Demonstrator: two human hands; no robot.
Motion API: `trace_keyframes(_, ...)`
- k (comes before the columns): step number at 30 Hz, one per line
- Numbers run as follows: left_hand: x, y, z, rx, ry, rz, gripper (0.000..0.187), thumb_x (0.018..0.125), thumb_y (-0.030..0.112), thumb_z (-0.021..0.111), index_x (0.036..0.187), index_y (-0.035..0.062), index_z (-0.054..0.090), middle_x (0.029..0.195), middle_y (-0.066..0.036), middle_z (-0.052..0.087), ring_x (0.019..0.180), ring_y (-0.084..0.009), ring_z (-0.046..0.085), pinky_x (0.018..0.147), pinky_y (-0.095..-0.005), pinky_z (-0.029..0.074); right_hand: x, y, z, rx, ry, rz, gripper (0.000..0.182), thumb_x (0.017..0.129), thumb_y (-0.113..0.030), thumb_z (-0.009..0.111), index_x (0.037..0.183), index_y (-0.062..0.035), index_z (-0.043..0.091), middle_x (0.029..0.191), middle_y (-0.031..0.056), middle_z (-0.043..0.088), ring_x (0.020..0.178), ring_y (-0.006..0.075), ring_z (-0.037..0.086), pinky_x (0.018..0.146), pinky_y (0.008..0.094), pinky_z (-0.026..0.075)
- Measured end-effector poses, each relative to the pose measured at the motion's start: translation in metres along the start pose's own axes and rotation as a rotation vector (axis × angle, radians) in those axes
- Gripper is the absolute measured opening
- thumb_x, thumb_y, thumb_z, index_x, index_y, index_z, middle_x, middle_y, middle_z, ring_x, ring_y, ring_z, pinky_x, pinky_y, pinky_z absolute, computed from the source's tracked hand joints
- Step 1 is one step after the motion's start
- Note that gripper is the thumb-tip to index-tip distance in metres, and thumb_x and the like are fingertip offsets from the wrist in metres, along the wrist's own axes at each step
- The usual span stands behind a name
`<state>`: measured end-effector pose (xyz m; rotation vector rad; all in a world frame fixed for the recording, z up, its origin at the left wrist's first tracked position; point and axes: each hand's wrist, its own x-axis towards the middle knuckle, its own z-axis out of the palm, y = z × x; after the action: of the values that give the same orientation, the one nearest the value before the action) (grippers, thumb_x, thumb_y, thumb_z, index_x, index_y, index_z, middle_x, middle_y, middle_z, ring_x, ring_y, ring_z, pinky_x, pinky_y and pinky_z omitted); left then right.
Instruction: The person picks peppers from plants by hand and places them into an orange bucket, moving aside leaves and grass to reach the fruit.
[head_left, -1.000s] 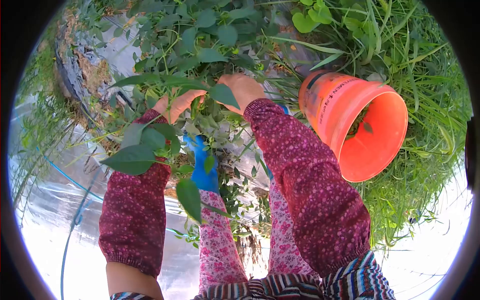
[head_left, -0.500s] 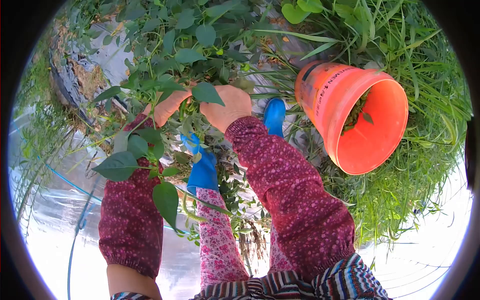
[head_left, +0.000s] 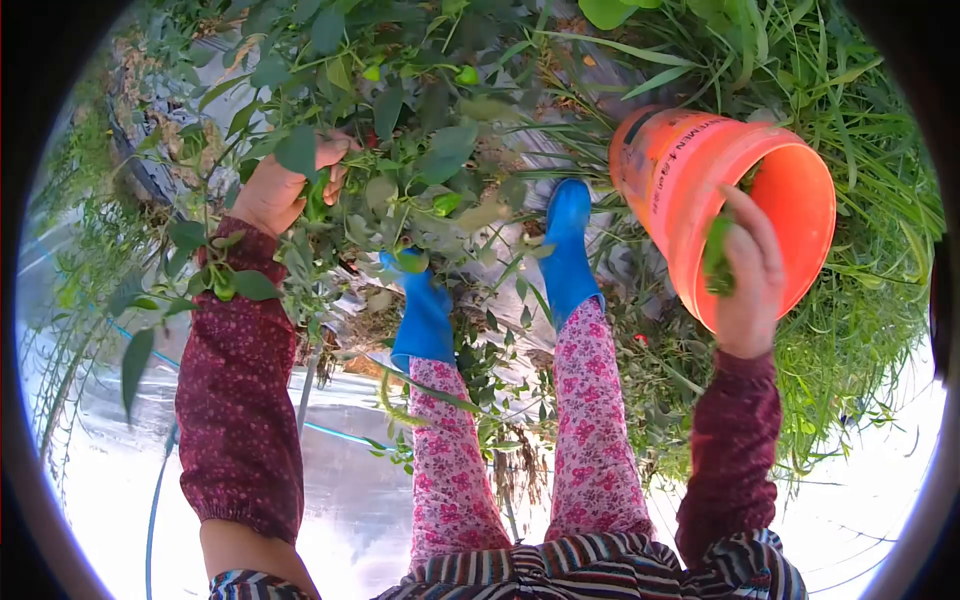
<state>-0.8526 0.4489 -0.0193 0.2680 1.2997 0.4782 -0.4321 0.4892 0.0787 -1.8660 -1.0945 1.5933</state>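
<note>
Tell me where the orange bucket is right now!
In the head view, the orange bucket is tilted toward the upper right, beside the tall grass, with the person's right hand at its mouth.

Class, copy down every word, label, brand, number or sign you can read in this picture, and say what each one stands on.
"YEMEN": on the side of the orange bucket; any letters before it are unclear.
Smaller characters after it, same bucket: too blurred to read.
No number or other sign is readable.
</note>
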Motion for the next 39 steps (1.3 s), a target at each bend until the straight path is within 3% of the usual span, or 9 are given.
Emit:
trace_keyframes(4,-0.015,0.01,-0.027,-0.034,-0.036,0.008,0.02,0.087,0.022,0.06,0.099,0.0061,0.058,0.067,0.0,0.05,0.054,-0.0112,0.048,0.05,-0.0278,0.04,0.019,0.045,-0.083,-0.127,0.24,-0.034,0.034,0.087,-0.014,0.055,0.119,-0.0058,0.055,0.104,0.002,0.058,0.08,0.0065,0.054,0.066,0.0192,0.045)
trace_keyframes(7,-0.024,0.015,-0.043,-0.049,0.002,0.013,0.019,0.088,0.02,0.058,0.099,0.0054,0.057,0.07,-0.001,0.054,0.051,-0.0104,0.049,0.048,-0.0271,0.043,0.03,0.064,-0.092,-0.706,0.254,-0.198,0.033,0.086,-0.01,0.058,0.118,-0.0031,0.055,0.119,0.0088,0.052,0.105,0.0137,0.051,0.086,0.0267,0.044)
trace_keyframes(10,-0.03,0.01,-0.051,-0.067,0.035,0.02,0.021,0.086,0.022,0.06,0.095,0.0032,0.057,0.067,-0.001,0.052,0.047,-0.0097,0.048,0.046,-0.0255,0.043,0.021,0.017,-0.023,-0.548,0.235,-0.555,0.024,0.087,-0.004,0.055,0.111,-0.0019,0.058,0.115,0.0022,0.055,0.095,0.0089,0.053,0.084,0.0221,0.042)
trace_keyframes(18,-0.056,0.006,-0.089,-0.004,0.244,0.108,0.018,0.084,0.021,0.063,0.084,0.0043,0.057,0.068,-0.002,0.056,0.051,-0.0055,0.051,0.04,-0.0188,0.045,0.064,0.049,0.154,0.056,-0.393,-0.158,0.019,0.088,-0.004,0.052,0.105,-0.0005,0.059,0.099,0.0043,0.062,0.092,0.0106,0.057,0.081,0.0229,0.044)
trace_keyframes(23,-0.057,-0.001,-0.117,-0.018,0.178,0.091,0.013,0.083,0.013,0.057,0.092,0.0038,0.058,0.069,0.001,0.06,0.049,-0.0052,0.054,0.036,-0.0172,0.039,0.122,0.056,0.231,-0.133,-0.445,-0.314,0.019,0.088,-0.009,0.053,0.103,-0.0009,0.061,0.095,0.0037,0.064,0.089,0.011,0.058,0.079,0.0228,0.044)
trace_keyframes(25,-0.052,-0.013,-0.124,-0.052,0.215,0.113,0.012,0.083,0.013,0.059,0.089,0.0037,0.058,0.07,0.0,0.06,0.048,-0.0053,0.054,0.037,-0.0171,0.039,0.142,0.051,0.261,0.013,-0.43,-0.297,0.024,0.083,-0.016,0.054,0.101,-0.003,0.063,0.094,0.0133,0.066,0.085,0.0274,0.063,0.077,0.0332,0.047)
trace_keyframes(32,-0.058,-0.038,-0.139,-0.15,0.075,0.063,0.008,0.081,0.015,0.064,0.083,0.0085,0.06,0.074,-0.001,0.061,0.052,-0.0071,0.053,0.041,-0.0208,0.04,0.163,0.048,0.349,-0.415,-0.638,-0.641,0.029,0.081,-0.023,0.057,0.103,-0.0059,0.064,0.098,0.0134,0.064,0.091,0.0275,0.061,0.08,0.0357,0.046)
trace_keyframes(34,-0.059,-0.048,-0.141,-0.191,0.044,0.056,0.008,0.081,0.015,0.065,0.084,0.0099,0.06,0.074,-0.001,0.06,0.052,-0.0076,0.053,0.042,-0.0217,0.041,0.149,0.045,0.367,0.234,-0.767,-0.06,0.031,0.079,-0.025,0.058,0.104,-0.0065,0.063,0.098,0.0148,0.063,0.093,0.0288,0.059,0.083,0.0378,0.045)
trace_keyframes(39,-0.066,-0.084,-0.147,-0.163,0.174,-0.108,0.012,0.082,0.015,0.066,0.088,0.0068,0.06,0.066,-0.001,0.056,0.05,-0.0123,0.051,0.045,-0.0269,0.041,0.109,0.057,0.363,-0.402,-0.654,-0.563,0.03,0.081,-0.026,0.058,0.103,-0.0059,0.062,0.095,0.0148,0.062,0.088,0.03,0.06,0.078,0.0381,0.047)
